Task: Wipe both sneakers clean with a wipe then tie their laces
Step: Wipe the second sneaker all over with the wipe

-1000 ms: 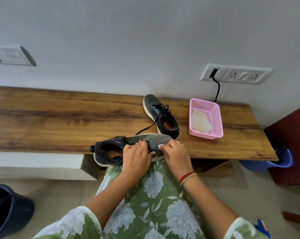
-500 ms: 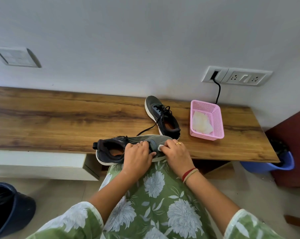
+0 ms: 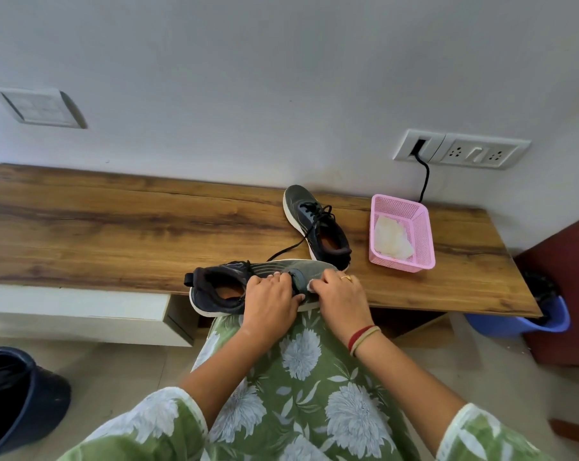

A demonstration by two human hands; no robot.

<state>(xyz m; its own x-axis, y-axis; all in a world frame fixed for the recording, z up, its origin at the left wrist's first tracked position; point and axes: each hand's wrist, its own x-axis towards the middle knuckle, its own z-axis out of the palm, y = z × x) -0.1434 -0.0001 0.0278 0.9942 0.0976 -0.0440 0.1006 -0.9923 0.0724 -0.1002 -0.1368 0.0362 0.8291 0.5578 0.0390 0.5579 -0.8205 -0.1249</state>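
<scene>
A grey and black sneaker [image 3: 221,287] lies across my lap at the front edge of the wooden table [image 3: 115,234], heel to the left. My left hand [image 3: 268,302] curls over its lace area and pinches a black lace. My right hand [image 3: 341,297] meets it from the right, fingers bent on the lace over the toe part. The knot itself is hidden under my fingers. The second sneaker [image 3: 318,224] stands farther back on the table, one loose lace trailing to the left. A crumpled white wipe [image 3: 392,242] lies in the pink basket [image 3: 424,227].
A black cable runs from the wall socket [image 3: 461,151] down behind the basket. A dark blue bin [image 3: 18,397] stands on the floor at left, a blue bin [image 3: 547,314] at right beside a dark red cabinet [image 3: 567,294].
Both hands stay on the near sneaker's laces, with only small finger movements. The view has shifted slightly.
</scene>
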